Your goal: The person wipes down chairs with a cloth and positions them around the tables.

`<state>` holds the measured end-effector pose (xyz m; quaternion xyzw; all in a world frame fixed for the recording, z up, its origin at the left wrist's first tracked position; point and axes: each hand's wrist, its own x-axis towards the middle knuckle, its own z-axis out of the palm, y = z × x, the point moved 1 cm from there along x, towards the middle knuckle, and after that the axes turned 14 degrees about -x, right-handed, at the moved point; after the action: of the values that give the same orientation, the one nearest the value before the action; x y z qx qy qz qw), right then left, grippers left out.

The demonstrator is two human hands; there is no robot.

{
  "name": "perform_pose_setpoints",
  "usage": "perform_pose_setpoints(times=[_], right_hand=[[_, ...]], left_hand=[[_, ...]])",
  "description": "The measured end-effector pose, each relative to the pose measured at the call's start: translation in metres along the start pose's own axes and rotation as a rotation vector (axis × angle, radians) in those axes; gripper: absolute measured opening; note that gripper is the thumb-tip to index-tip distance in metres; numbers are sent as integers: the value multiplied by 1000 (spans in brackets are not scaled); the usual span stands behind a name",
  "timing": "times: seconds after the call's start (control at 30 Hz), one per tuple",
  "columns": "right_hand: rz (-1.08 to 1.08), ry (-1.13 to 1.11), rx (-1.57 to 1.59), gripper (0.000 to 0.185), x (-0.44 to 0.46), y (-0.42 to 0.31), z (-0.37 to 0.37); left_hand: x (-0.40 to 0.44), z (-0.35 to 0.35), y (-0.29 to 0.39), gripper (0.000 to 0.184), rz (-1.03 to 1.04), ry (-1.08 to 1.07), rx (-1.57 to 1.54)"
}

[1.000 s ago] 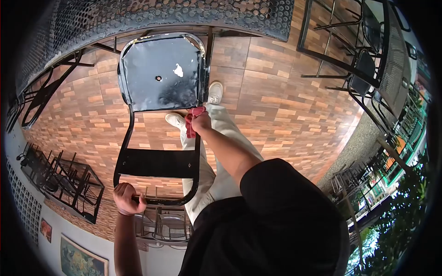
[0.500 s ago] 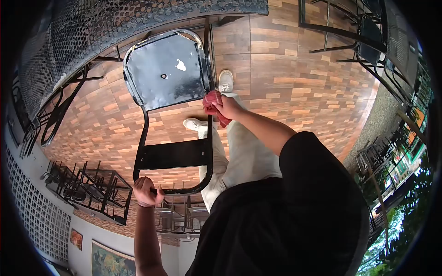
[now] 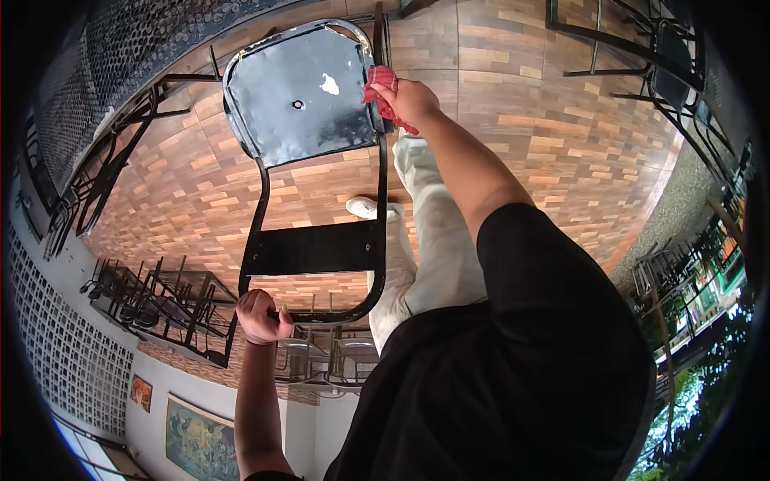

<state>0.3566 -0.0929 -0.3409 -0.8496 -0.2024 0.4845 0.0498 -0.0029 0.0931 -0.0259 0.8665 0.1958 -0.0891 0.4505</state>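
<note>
A black metal chair (image 3: 317, 249) with chipped paint stands in front of me, its seat (image 3: 293, 112) farther off and its backrest nearer. My left hand (image 3: 263, 316) is wrapped round the corner of the backrest's top tube. My right hand (image 3: 413, 102) is closed on a red cloth (image 3: 382, 80), which is pressed against the right edge of the seat. Part of the cloth hangs below my fingers. A pale worn patch and a small hole show on the seat.
A black perforated metal table (image 3: 160, 40) lies just beyond the chair, with other chairs (image 3: 120, 160) at its left. More dark chairs (image 3: 674, 64) stand at the far right. Stacked furniture (image 3: 168, 309) is at the lower left. My shoe (image 3: 362, 208) is beside the chair on the tiled floor (image 3: 497, 120).
My right hand has moved the red cloth forward along the right side of the seat. My left hand keeps its hold on the backrest tube. The whole view has shifted slightly.
</note>
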Motion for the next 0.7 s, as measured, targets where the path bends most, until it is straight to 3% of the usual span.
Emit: perform_pose_setpoints(times=[0.07, 0.17, 0.23, 0.37, 0.43, 0.6, 0.7], right_hand=[[70, 51, 106, 68, 5, 7, 8], [517, 143, 204, 70, 10, 96, 87], [583, 209, 316, 79, -31, 137, 90], [442, 126, 452, 83, -89, 171, 78], [305, -248, 182, 72, -110, 173, 58], [88, -114, 237, 72, -102, 134, 18], [8, 16, 254, 78, -62, 60, -10]], left_hand=[[-4, 0, 3, 41, 8, 14, 7], [-8, 1, -3, 43, -7, 33, 25], [-7, 0, -4, 42, -1, 23, 33], [-10, -2, -5, 40, -7, 44, 46], [-10, -1, -3, 38, 18, 42, 38], [-7, 0, 3, 36, 44, 97, 31], [-13, 1, 2, 34, -27, 99, 22]])
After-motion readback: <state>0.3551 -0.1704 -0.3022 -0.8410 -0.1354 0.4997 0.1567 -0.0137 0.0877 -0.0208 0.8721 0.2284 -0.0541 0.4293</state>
